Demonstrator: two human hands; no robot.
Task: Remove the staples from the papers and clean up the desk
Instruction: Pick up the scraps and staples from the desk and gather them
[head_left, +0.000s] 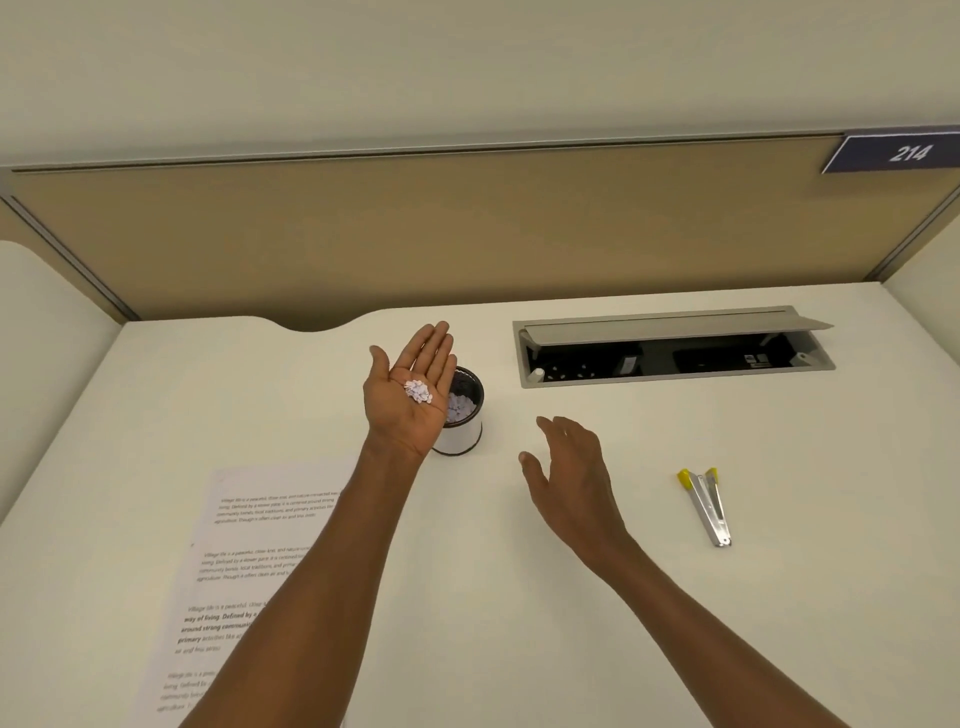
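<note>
- The desk (571, 597) carries everything; the landmark is the small white cup (464, 434)
- papers (249, 545) lie flat near-left of the cup, thin and limp; likely best slid and lifted by an edge
- left hand (410, 395), flat and palm-up beside the cup, cradles loose scraps (418, 391); featherlight, easily spilled
- right hand (569, 467) hovers right of the cup, fingers spread, empty
- staple remover (707, 506) lies far right; rigid metal

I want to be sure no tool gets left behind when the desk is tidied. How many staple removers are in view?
1. The staple remover lies on the desk, right of the right hand, untouched. Another could lie outside the frame.
</note>
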